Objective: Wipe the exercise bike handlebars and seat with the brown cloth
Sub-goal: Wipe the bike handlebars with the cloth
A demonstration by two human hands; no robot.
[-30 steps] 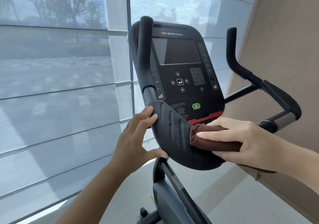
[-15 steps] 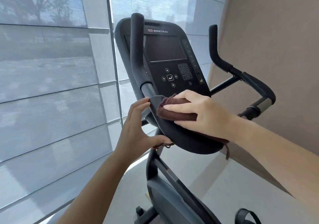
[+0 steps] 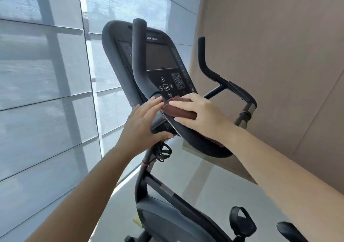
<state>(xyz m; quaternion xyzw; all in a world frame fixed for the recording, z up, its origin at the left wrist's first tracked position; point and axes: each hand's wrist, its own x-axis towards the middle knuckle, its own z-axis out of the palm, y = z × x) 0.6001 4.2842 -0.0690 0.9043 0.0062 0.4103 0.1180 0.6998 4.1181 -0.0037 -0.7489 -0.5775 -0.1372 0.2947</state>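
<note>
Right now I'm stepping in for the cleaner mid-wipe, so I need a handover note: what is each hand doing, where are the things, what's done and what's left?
Left hand: rests on the left end of the handlebar pad, fingers straight, thumb underneath.
Right hand: holds the brown cloth and presses it on the pad, near the foot of the left upright grip.
Done: over the last second the cloth swept leftward along the pad.
Left: the left upright grip, the right bar and the seat, which is out of view.
</note>
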